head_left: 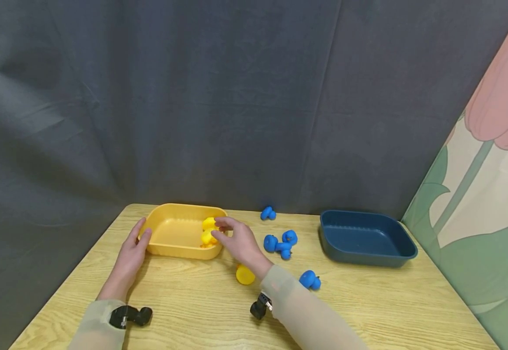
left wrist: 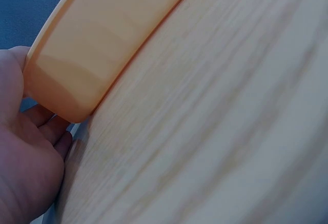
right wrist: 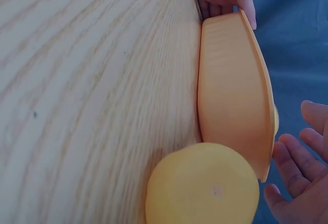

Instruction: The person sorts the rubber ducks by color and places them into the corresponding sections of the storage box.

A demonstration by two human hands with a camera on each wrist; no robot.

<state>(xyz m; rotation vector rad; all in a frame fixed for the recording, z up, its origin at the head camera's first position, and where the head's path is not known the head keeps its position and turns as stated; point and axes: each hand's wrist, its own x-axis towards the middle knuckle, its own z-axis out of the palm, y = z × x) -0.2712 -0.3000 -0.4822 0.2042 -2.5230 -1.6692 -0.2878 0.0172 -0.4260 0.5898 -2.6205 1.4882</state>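
A yellow bin (head_left: 168,249) stands at the back left of the table, with yellow toy pieces (head_left: 209,236) gathered at its right end. My left hand (head_left: 133,248) rests against the bin's left end, its thumb at the rim and the fingers along the outer wall. My right hand (head_left: 241,243) is over the bin's right end, close to the yellow pieces. In the right wrist view its fingers (right wrist: 294,167) are spread and hold nothing. A round yellow piece (head_left: 245,275) lies on the table below the right wrist, in front of the bin.
Right of the right hand lie several blue toy pieces (head_left: 270,243), with another blue pair (head_left: 268,213) near the back edge and blue pieces (head_left: 309,279) nearer the front. A dark blue bin (head_left: 367,257) stands at the back right. Grey cloth (head_left: 236,107) hangs behind the table.
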